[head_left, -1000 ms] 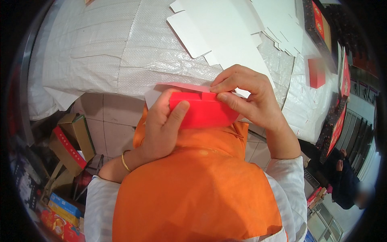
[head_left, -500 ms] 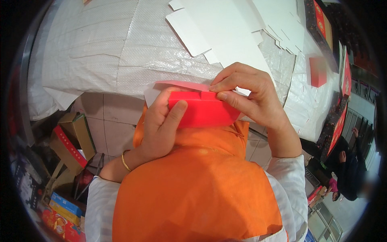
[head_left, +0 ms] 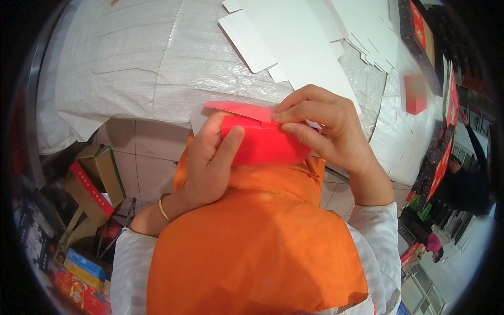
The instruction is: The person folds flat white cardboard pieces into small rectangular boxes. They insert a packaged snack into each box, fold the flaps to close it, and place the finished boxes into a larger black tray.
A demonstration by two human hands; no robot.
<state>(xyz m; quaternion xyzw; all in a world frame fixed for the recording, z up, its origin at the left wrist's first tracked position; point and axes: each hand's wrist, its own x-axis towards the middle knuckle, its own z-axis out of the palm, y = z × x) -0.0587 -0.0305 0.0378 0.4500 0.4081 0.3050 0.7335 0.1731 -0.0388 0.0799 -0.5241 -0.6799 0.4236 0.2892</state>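
While the left hand (head_left: 206, 165) grips the red box (head_left: 270, 147), the right hand (head_left: 333, 123) pinches its far edge.

Red box (head_left: 268, 144) partly covered by hands (head_left: 207, 163) (head_left: 331, 128), white cardboard (head_left: 299, 47) cropped above, apron (head_left: 257, 241) below

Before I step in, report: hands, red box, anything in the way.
Left hand gripping red box at its left end. Right hand pinching its upper edge. Flap standing off the box. White cardboard lies beyond, not between the hands.
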